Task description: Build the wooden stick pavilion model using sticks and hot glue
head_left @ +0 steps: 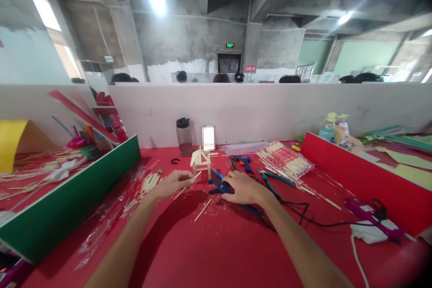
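Observation:
My left hand (175,183) pinches a short wooden stick (197,175) between thumb and fingers. Just behind it stands a small house model (200,160) built from pale sticks, with a slanted roof on posts. Dark blue pliers (219,186) lie under my right hand (245,187), whose fingers curl over them; their jaws point left. A blue pen-like thing (218,173) shows beside the pliers. Between my hands, nearer to me, a loose stick (203,210) rests on the red table (202,256) among small chips.
Behind stand a bottle (184,137) and an upright phone (208,138). To the right lie a blue glue gun (245,162), green-handled pliers (278,178), packed sticks (286,159), black cable and a purple power strip (371,218). Green (77,198) and red (364,180) dividers flank me.

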{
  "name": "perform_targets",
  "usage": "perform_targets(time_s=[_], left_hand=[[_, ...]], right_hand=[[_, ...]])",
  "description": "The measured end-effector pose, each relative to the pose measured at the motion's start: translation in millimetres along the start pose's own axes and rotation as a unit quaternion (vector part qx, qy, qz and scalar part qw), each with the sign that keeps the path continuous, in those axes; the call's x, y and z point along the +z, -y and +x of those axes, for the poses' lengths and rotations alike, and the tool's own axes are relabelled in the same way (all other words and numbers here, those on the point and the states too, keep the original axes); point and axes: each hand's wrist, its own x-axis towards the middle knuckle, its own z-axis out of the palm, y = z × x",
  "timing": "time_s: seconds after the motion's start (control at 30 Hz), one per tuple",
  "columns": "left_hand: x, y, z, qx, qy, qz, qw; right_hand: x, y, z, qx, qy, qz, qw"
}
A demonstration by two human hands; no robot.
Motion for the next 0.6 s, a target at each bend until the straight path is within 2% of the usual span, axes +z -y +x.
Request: perform_targets(time_s=[0.1, 0.23, 0.6], left_hand=[[1.7, -5.3, -0.1, 0.033, -0.040, 0.037, 0.998], [7.6, -16.6, -0.4, 0.057, -0.060, 0.077, 0.994], [17.6, -19.9, 3.9, 0.072, -0.037, 0.129, 0.988]], right_hand=[[-5.2, -1.7, -2.6, 0.029, -0.045, 0.052, 0.997], [-8.2, -1.4, -2.7, 0.015, -0.077, 0.110, 0.991], [-12.9, 8.1, -1.2, -0.034, -0.105, 0.143, 0.984]])
